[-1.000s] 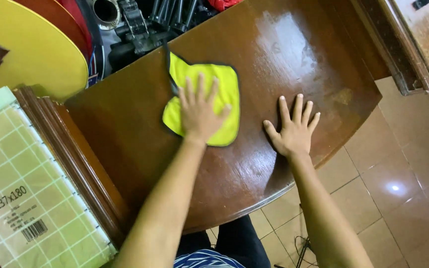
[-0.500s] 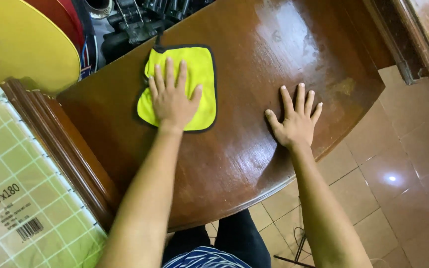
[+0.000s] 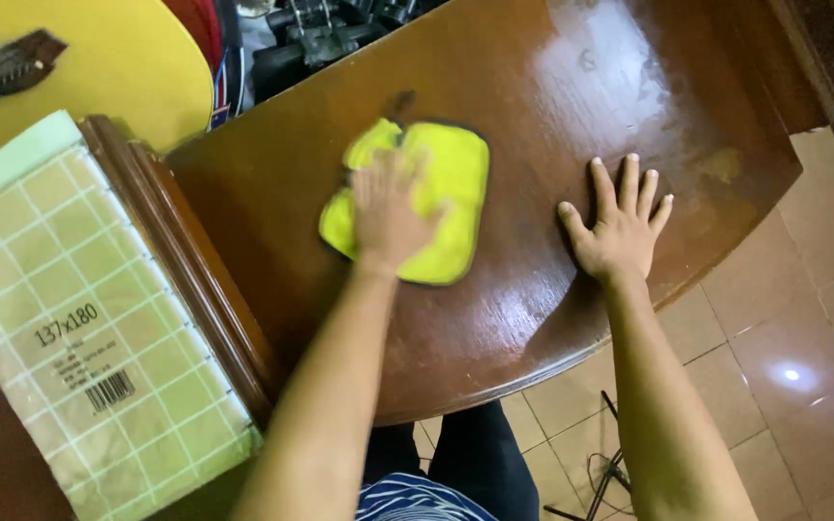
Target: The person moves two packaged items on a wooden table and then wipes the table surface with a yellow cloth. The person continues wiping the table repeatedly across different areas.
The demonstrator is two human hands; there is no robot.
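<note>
A yellow cloth with a dark edge (image 3: 451,188) lies on the round brown wooden table (image 3: 552,106). My left hand (image 3: 388,212) presses flat on the cloth, blurred with motion, fingers spread. To its right my right hand (image 3: 620,227) rests flat on the bare tabletop, fingers apart, holding nothing. The tabletop is glossy with a dull worn patch (image 3: 721,164) near its right edge.
A yellow guitar body (image 3: 69,68) lies at the upper left. A flat package with a pale green grid pattern (image 3: 79,328) rests on a carved wooden frame (image 3: 180,251) at the left. Black metal hardware (image 3: 320,39) sits behind the table. Tiled floor (image 3: 784,328) lies at the right.
My left hand has slid the cloth to the right and toward me across the table. My right hand stays planted; the view shifted slightly.
</note>
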